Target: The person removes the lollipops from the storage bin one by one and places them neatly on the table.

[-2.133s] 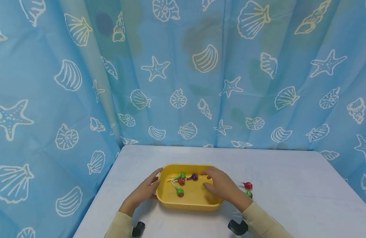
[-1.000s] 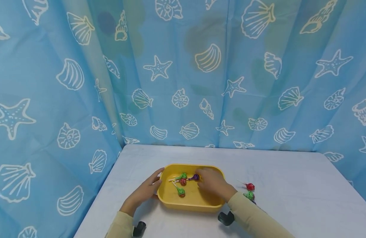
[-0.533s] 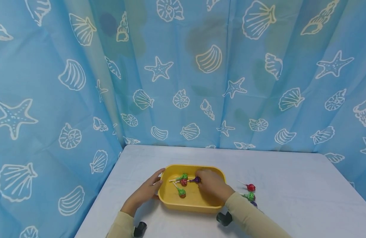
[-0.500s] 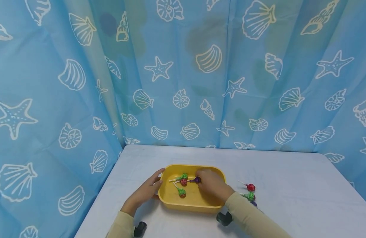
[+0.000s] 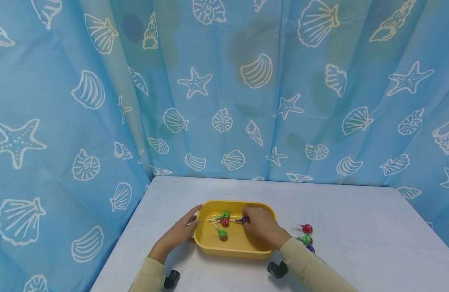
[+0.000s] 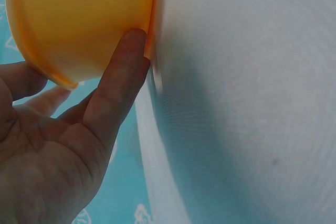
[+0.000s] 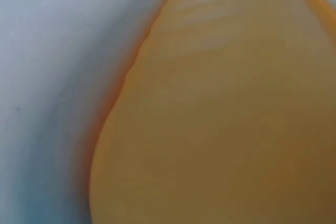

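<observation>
Purple lollipop [image 5: 242, 219], right hand [image 5: 261, 227] pinching it, lies in the yellow tray [image 5: 235, 253] toward the far edge; a red lollipop [image 5: 225, 222] crowds the stick; left hand [image 5: 177, 233], fingers spread, touches the tray.

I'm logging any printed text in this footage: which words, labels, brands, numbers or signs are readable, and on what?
No readable text in any view.
Green, red and purple wrapped lollipops: any wrapper print is too small to read.
Rounded yellow tray: no lettering shows.
Light-blue cloth curtain: white shell and starfish drawings, no readable words.
</observation>
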`<control>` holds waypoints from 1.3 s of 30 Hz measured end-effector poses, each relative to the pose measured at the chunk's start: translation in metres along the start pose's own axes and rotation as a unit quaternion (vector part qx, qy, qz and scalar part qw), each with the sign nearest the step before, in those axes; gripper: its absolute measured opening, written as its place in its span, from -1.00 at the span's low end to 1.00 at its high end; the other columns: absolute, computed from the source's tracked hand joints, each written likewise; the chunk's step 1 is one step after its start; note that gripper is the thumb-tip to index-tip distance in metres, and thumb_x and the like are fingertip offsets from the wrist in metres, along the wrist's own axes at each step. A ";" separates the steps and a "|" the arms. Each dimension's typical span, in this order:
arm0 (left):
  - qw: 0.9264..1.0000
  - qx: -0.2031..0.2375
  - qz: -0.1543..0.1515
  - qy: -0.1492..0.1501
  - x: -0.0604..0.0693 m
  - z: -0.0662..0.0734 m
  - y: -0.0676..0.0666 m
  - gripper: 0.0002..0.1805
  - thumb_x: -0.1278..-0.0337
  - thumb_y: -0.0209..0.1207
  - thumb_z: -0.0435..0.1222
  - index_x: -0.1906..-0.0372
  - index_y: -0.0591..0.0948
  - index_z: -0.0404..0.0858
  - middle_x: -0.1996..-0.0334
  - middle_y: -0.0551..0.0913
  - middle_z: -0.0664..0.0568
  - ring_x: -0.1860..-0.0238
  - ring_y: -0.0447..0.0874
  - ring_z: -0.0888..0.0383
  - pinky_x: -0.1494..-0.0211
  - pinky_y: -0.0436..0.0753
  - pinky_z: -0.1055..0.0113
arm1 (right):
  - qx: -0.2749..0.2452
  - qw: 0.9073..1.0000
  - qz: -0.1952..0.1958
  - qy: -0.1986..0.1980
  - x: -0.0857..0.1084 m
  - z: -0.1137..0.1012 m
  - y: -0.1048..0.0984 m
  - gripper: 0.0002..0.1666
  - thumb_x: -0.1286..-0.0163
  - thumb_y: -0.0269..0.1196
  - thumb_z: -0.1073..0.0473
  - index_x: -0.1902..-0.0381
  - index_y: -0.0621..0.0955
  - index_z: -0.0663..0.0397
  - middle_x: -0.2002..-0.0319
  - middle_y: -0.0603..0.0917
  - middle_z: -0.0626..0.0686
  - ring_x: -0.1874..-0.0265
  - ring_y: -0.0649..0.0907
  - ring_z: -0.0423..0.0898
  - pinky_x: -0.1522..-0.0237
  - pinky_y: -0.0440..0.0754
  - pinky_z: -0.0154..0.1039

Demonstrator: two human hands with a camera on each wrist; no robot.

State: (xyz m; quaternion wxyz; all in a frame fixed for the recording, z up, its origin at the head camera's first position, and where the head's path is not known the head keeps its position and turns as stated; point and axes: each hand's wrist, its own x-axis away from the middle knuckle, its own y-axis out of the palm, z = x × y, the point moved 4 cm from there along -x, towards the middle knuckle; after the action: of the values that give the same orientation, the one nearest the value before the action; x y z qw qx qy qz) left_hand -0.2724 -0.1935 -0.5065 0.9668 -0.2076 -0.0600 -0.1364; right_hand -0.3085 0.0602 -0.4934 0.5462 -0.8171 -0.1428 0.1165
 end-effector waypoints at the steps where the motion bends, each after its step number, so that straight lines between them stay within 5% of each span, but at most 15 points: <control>1: 1.000 0.001 0.000 0.000 0.000 0.001 0.000 -0.40 -0.59 -0.04 -0.24 -0.60 0.17 -0.04 -0.45 0.25 -0.41 -0.22 0.52 -0.29 0.12 0.77 0.02 | -0.002 1.000 0.004 0.000 0.001 0.000 -0.002 -0.79 -0.28 0.42 0.20 0.15 0.68 0.10 0.39 0.60 -0.08 0.42 0.51 -0.12 0.22 0.61 -0.18; 15: 1.000 0.001 0.003 -0.007 0.000 0.001 0.000 -0.40 -0.59 -0.04 -0.24 -0.60 0.17 -0.04 -0.44 0.27 -0.41 -0.19 0.55 -0.26 0.13 0.77 0.03 | -0.052 0.998 0.029 0.037 0.019 0.003 -0.020 -0.73 -0.26 0.43 0.20 0.07 0.69 0.07 0.27 0.66 -0.08 0.25 0.60 -0.09 -0.05 0.68 -0.01; 39: 1.000 0.002 0.005 -0.004 0.000 0.000 0.001 -0.40 -0.59 -0.03 -0.22 -0.60 0.17 -0.06 -0.45 0.25 -0.42 -0.20 0.54 -0.27 0.12 0.77 0.04 | -0.073 0.992 0.106 0.001 0.044 0.010 -0.034 -0.81 -0.25 0.43 0.19 0.18 0.67 0.00 0.33 0.64 -0.14 0.30 0.61 -0.13 0.11 0.72 -0.14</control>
State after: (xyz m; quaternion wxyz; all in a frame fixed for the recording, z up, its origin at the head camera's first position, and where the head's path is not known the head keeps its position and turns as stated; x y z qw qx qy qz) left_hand -0.2724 -0.1927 -0.5070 0.9676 -0.2069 -0.0627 -0.1306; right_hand -0.2744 0.0964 -0.4672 0.4701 -0.8653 -0.0629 0.1622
